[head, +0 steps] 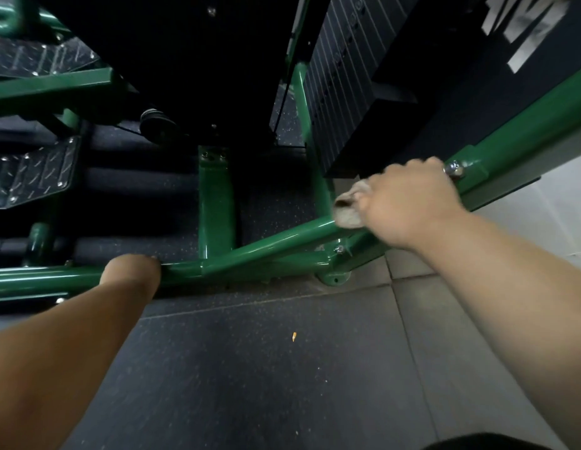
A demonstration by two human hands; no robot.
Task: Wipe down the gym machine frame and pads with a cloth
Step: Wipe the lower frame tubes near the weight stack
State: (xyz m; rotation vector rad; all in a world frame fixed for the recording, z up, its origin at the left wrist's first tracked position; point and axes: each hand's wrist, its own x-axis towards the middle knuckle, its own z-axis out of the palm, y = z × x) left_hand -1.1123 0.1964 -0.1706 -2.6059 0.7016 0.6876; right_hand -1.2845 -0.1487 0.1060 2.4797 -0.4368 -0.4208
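Place: a gym.
Machine: a green tube frame [269,245] bolted together, standing on the floor.
Weights: a black plate stack [341,92] with numbered slots, a cable [284,89] running beside it.
Pulley: a black wheel [156,123] low in the machine.
Footplates: ridged black plates [29,172] at the left.
Floor: dark speckled rubber mat [250,368], pale tiles [548,216] at the right.
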